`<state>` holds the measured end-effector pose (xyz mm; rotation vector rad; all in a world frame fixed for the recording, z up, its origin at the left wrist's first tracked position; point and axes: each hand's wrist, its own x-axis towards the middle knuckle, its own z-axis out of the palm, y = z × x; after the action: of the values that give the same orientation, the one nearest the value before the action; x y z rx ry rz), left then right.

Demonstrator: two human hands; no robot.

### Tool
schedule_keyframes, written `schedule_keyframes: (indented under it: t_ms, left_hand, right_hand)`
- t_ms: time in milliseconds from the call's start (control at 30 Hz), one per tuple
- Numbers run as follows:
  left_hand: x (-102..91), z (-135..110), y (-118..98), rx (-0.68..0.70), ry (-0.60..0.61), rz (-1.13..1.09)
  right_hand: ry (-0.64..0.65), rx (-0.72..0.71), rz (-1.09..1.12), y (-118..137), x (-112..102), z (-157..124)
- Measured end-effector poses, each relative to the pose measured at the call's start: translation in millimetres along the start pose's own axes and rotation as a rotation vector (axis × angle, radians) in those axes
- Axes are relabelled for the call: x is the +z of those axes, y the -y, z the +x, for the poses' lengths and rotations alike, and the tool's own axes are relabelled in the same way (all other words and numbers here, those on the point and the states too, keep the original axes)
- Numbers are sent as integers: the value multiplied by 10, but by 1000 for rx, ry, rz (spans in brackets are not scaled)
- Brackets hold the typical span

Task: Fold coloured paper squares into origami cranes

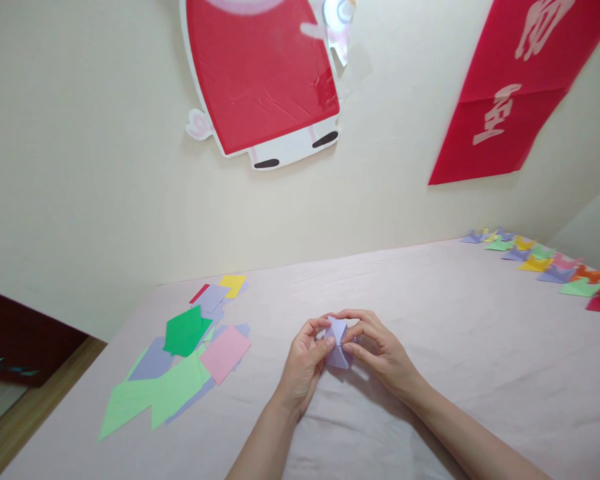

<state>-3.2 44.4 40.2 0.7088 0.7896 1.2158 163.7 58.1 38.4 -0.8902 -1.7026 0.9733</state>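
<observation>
A small piece of folded lilac paper [338, 353] is held between my two hands, just above the pale cloth [360, 433]. My left hand [307, 357] grips its left side, thumb on the near face and fingers behind. On the other side, my right hand [380, 343] pinches the paper's right edge with thumb and fingertips. A pointed flap stands at the top of the paper, and a crease runs across its middle. The fingers cover part of both edges.
To the left lie loose sheets: green [185, 330], light green [165, 393], pink [225, 353] and yellow [233, 285]. Several folded paper figures [555, 273] line the far right edge. Behind is a wall with a red banner [505, 100] and a cartoon cutout [265, 73].
</observation>
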Motion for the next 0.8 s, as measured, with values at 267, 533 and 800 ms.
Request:
schedule_keyframes:
  t_ms: [267, 533, 800]
  left_hand:
    - [-21, -32, 23, 291, -44, 590]
    - [-14, -70, 11, 672, -78, 1084]
    - [-3, -95, -7, 712, -122, 1161]
  right_hand:
    - [-77, 46, 4, -19, 10, -3]
    - [-97, 40, 48, -114, 20, 11]
    - [-124, 76, 64, -156, 31, 7]
